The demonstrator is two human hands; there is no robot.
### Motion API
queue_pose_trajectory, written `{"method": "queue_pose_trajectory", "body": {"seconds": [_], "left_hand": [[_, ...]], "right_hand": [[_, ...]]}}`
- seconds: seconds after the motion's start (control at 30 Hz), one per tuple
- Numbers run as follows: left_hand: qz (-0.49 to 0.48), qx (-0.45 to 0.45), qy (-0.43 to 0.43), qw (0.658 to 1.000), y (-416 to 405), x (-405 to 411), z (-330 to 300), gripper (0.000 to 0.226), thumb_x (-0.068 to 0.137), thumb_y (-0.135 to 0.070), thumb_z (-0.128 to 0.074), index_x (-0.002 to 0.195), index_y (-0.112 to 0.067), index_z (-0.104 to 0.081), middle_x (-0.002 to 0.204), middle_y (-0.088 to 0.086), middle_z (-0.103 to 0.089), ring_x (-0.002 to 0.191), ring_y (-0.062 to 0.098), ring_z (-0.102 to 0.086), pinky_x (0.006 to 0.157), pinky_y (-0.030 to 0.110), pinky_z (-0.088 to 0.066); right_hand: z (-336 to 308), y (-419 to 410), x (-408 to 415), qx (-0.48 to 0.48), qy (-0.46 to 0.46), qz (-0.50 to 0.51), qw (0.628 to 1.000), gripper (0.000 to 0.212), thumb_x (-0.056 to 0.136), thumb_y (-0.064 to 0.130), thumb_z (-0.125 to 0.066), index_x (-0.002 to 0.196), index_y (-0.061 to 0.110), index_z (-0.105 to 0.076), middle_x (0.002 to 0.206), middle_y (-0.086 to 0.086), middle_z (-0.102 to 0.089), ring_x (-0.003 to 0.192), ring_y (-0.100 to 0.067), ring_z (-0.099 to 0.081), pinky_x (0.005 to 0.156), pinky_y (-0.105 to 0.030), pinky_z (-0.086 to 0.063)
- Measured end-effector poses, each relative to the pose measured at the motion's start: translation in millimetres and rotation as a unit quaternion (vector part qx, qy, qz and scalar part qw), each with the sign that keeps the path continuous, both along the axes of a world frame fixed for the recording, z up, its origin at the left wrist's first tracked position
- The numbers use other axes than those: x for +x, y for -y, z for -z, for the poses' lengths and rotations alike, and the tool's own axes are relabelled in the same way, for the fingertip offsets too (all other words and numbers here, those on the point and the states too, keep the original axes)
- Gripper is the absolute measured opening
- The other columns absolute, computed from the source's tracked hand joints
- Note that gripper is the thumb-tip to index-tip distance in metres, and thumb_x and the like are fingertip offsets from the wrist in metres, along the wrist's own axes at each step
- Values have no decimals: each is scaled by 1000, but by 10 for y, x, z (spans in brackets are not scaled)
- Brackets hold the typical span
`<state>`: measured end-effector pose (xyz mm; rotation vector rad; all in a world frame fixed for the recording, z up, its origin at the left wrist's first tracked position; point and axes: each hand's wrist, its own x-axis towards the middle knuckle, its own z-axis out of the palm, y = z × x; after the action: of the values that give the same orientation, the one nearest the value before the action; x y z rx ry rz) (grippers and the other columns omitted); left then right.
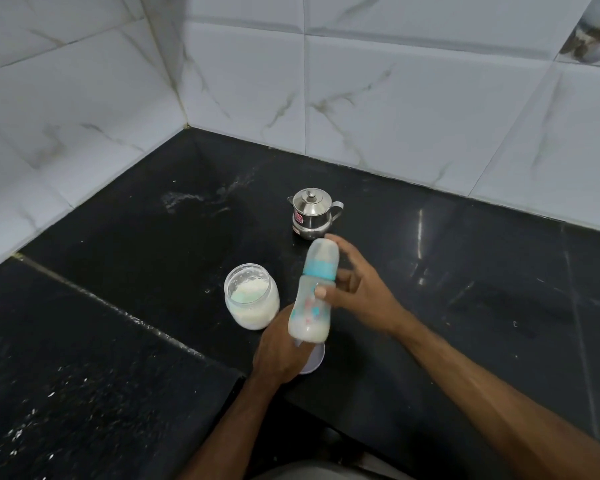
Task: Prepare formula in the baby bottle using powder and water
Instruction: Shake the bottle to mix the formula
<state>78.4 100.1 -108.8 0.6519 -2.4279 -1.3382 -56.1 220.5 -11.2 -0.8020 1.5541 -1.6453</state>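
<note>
- The right hand holds the baby bottle above the black counter, thumb pressed on the near side of the body and fingers curved behind it, under the blue collar.
- The bottle is tilted a little, its cap end leaning away toward the wall; a clear cap covers the top, and milky white liquid fills the lower part of the body.
- The left hand sits low beside the bottle's base, knuckles up, fingers curled down onto a pale round lid lying flat near the counter's front edge. Whether it grips the lid or only rests on it cannot be told, since the fingertips are hidden.
- A glass jar of white powder stands open just left of the bottle, touching or nearly touching the left hand.
- A small steel pot with a knobbed lid, spout and handle stands upright behind the bottle, nearer the tiled wall.
- White specks are scattered over the lower-left part of the counter.
- The bottle's outline is slightly blurred.
</note>
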Motion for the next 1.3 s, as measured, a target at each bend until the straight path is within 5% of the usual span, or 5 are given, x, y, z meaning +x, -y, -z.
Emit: {"method": "queue_pose_trajectory", "body": {"seconds": [0.2, 0.4, 0.97, 1.13, 1.3], "left_hand": [[35, -48, -17, 998, 22, 9, -7, 44, 89, -45, -56, 129, -27, -55, 129, -19, -57, 121, -5, -50, 101, 15, -38], [36, -46, -15, 998, 8, 17, -5, 47, 88, -49, -53, 130, -29, -54, 129, -20, -57, 122, -5, -49, 100, 12, -36], [24, -52, 4, 998, 23, -1, -2, 42, 90, -39, -60, 130, -28, -55, 126, -24, -54, 116, -17, -44, 96, 0, -27], [30, -46, 9, 998, 19, 5, -23, 45, 88, -44, -59, 130, -28, -55, 129, -21, -55, 120, -10, -46, 99, 7, -32], [53, -21, 21, 998, 41, 10, -165, 47, 88, -42, -62, 132, -28, -53, 133, -19, -54, 122, -7, -47, 105, 21, -39]], "right_hand": [[-247, 139, -654, -2, -159, 173, 972, 93, 81, 11, -77, 151, 23, -16, 131, -6, -56, 110, -18, -65, 89, -32, -55], [-139, 284, -1063, 97, -275, 136, 947, 96, 79, 22, -79, 152, 27, -16, 136, 8, -46, 119, -16, -55, 102, -44, -49], [319, 356, -934, 133, -281, 92, 946, 96, 79, 14, -79, 152, 23, -17, 150, 1, -38, 130, -17, -45, 109, -44, -41], [419, 289, -922, 153, -255, 85, 951, 100, 78, 17, -80, 152, 22, -13, 142, -2, -43, 128, -17, -47, 109, -41, -42], [507, 52, -773, 159, -241, 189, 939, 91, 82, 37, -76, 151, 25, -19, 119, -1, -51, 107, -15, -56, 88, -27, -52]]}}
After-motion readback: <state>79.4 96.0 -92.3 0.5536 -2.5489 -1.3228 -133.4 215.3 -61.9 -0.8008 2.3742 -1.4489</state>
